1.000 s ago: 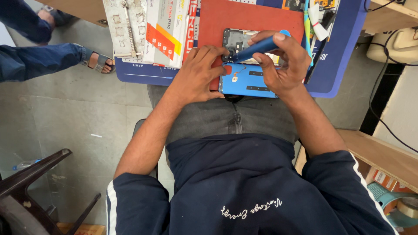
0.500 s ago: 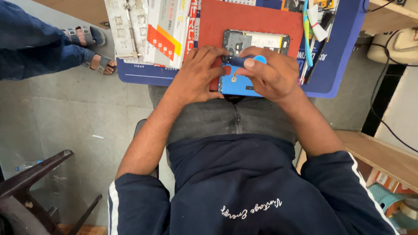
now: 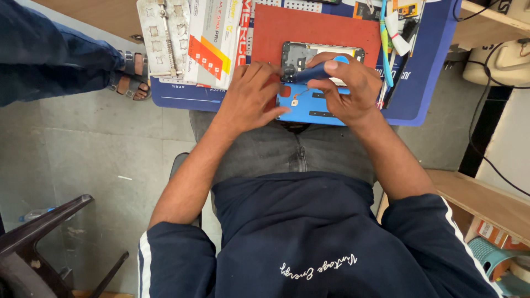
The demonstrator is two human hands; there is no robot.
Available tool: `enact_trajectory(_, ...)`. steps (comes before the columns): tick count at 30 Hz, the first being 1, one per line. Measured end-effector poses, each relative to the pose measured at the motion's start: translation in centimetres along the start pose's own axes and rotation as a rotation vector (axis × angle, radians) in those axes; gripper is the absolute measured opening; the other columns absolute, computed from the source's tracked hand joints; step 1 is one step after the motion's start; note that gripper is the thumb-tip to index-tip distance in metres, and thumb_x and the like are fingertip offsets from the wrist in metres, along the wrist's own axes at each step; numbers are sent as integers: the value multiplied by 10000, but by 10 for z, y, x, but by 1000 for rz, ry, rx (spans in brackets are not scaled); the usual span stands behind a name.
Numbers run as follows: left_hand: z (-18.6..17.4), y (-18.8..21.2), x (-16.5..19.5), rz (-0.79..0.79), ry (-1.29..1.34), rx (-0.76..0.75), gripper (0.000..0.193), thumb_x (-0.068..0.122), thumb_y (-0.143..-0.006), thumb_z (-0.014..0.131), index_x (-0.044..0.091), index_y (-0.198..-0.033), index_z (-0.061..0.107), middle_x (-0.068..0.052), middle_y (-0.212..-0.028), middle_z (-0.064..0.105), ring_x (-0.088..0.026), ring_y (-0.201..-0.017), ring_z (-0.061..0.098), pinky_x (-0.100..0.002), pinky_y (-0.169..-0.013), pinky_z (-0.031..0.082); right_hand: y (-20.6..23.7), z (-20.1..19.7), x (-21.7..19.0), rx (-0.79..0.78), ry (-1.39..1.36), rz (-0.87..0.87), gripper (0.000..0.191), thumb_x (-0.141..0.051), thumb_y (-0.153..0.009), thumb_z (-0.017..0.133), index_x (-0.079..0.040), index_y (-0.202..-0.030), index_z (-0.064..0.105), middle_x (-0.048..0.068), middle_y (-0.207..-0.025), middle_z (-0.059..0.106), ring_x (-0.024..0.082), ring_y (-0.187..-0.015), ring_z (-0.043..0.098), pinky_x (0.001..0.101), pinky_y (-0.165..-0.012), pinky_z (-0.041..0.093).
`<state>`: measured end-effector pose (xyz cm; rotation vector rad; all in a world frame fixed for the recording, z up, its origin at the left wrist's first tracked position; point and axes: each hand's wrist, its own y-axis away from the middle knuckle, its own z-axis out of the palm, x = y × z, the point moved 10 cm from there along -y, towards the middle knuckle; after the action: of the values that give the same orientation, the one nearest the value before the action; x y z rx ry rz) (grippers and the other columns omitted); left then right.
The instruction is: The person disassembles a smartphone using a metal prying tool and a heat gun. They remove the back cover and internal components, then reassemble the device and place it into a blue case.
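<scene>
An opened phone (image 3: 298,55) with its dark inner frame showing lies on a red mat (image 3: 309,27). A blue back cover (image 3: 312,105) lies just in front of it, near the edge. My right hand (image 3: 345,85) grips a blue screwdriver (image 3: 317,70) whose tip points at the phone's left part. My left hand (image 3: 248,96) rests flat on the mat's left side, fingers touching the phone's left edge and the blue cover.
A blue work mat (image 3: 425,72) covers the desk. White boxes (image 3: 215,33) and a metal plate (image 3: 163,36) lie at the left, small tools (image 3: 386,38) at the right. Another person's sandalled foot (image 3: 130,80) is at the left. A dark chair (image 3: 38,237) stands lower left.
My right hand with the screwdriver has shifted from the blue cover up toward the phone. The view has moved, and the other person's foot has shifted right.
</scene>
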<state>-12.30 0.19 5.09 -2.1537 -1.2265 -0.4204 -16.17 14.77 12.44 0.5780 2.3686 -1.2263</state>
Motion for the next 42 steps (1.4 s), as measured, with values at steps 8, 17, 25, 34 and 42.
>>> enact_trajectory(8, 2, -7, -11, -120, -14, 157, 351, 181, -850, 814, 91, -1167, 696, -33, -1181, 619, -239, -1099, 573, -398, -900, 422, 1, -4, 13, 12, -88, 71, 563, -16, -1008, 803, -118, -1403, 414, 206, -1080, 737, 325, -1003, 782, 341, -783, 629)
enact_trajectory(17, 6, -7, -11, -141, 4, 159, 389, 195, -844, 836, 87, -1195, 710, -29, -1159, 621, -232, -1064, 574, -407, -867, 409, 3, -6, 6, 13, -42, 47, 595, -14, -983, 831, -120, -1398, 418, 207, -1085, 737, 329, -1008, 773, 363, -816, 621)
enact_trajectory(25, 13, -6, -13, -149, 33, 153, 377, 172, -827, 856, 88, -1167, 718, -13, -1147, 631, -215, -1027, 581, -403, -853, 422, 2, -17, 15, 112, -274, 114, 627, -10, -1030, 757, -152, -1507, 375, 267, -1126, 716, 345, -996, 764, 381, -827, 670)
enact_trajectory(34, 13, -2, -14, -128, 65, 236, 132, 189, -854, 857, 127, -935, 774, 31, -960, 673, -191, -919, 594, -379, -757, 424, -1, -32, 13, 158, -240, 190, 676, 41, -1032, 671, -181, -1542, 286, 283, -1085, 691, 337, -944, 753, 368, -795, 670)
enact_trajectory(42, 9, -2, -9, -49, 74, 193, 121, 177, -871, 829, 130, -959, 762, 32, -1131, 714, -205, -1037, 597, -389, -827, 435, 12, -27, 45, 122, -219, 315, 654, 82, -1104, 741, -118, -1588, 349, 234, -1135, 714, 294, -1056, 773, 329, -872, 677)
